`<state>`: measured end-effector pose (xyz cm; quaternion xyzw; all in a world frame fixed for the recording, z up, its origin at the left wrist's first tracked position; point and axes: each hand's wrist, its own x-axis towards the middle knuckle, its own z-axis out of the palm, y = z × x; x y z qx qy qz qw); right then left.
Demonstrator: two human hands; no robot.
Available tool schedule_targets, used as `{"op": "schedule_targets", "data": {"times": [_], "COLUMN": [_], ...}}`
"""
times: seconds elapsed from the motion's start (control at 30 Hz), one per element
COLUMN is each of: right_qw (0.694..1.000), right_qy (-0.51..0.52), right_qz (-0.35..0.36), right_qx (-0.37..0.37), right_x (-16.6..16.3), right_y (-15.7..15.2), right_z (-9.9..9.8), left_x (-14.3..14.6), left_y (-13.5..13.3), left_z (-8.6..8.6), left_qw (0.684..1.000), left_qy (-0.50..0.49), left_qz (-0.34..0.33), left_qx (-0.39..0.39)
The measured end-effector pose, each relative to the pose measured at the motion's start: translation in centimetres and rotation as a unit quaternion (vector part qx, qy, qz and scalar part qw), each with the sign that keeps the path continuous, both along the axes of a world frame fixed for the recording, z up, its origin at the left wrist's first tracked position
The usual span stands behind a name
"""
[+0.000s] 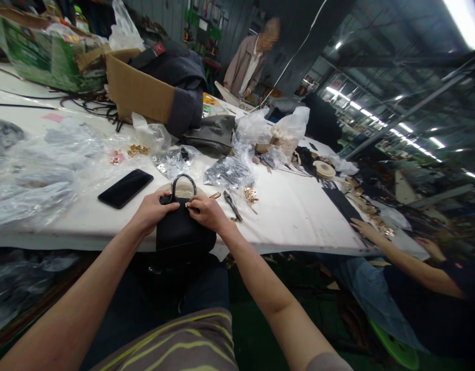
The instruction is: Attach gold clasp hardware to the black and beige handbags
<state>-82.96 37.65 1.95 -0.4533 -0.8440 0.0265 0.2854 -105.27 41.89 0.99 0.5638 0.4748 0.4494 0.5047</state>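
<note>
A small black handbag [181, 229] with a curved black handle [184, 181] rests against the front edge of the white table [299, 216]. My left hand [152, 208] is closed on the bag's top left corner. My right hand [206, 210] is closed on the top right, fingers pinched at the bag's opening. A black phone [125, 188] lies just left of my left hand. Pliers [233, 204] and small gold fittings [250, 195] lie right of my right hand.
Clear plastic bags [39, 165] cover the table's left. A cardboard box [138, 93] and dark clothing [179, 77] stand behind. Bagged parts [227, 172] lie centre. A co-worker's hands [361, 226] rest on the table at right; another person [248, 64] stands at the far end.
</note>
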Motion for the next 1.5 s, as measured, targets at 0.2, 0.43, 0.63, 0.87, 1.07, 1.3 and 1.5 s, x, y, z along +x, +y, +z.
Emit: {"op": "schedule_targets", "data": {"times": [0.2,0.43,0.63,0.87,1.07,1.3,1.5], "right_qw": [1.0,1.0,0.99,0.979,0.976,0.979,0.989], "right_qy": [0.026,-0.015,-0.138,-0.201,-0.204,-0.183,-0.12], "right_qz": [-0.006,0.007,-0.01,-0.044,-0.075,-0.089,-0.084], "right_qx": [-0.004,0.0,-0.004,0.018,-0.01,0.0,-0.012], "right_x": [0.0,0.0,-0.8,-2.5,-2.5,-2.7,-1.3], "right_y": [0.1,0.4,-0.2,-1.3,-1.3,-1.1,-0.7], "right_z": [-0.1,-0.1,1.0,1.5,1.8,1.4,1.0], "left_x": [0.0,0.3,0.9,1.1,1.4,1.8,1.6], "left_y": [0.1,-0.4,-0.9,-0.3,0.1,0.0,-0.1], "left_z": [-0.3,0.7,1.6,1.3,1.1,1.9,1.7], "left_qw": [1.0,0.999,0.999,0.999,0.997,0.991,0.998], "left_qy": [0.019,-0.007,0.001,0.04,0.074,0.118,0.04], "left_qz": [0.014,-0.006,0.012,0.018,0.027,0.025,0.019], "left_qx": [-0.008,-0.033,-0.037,0.005,0.008,0.05,-0.034]}}
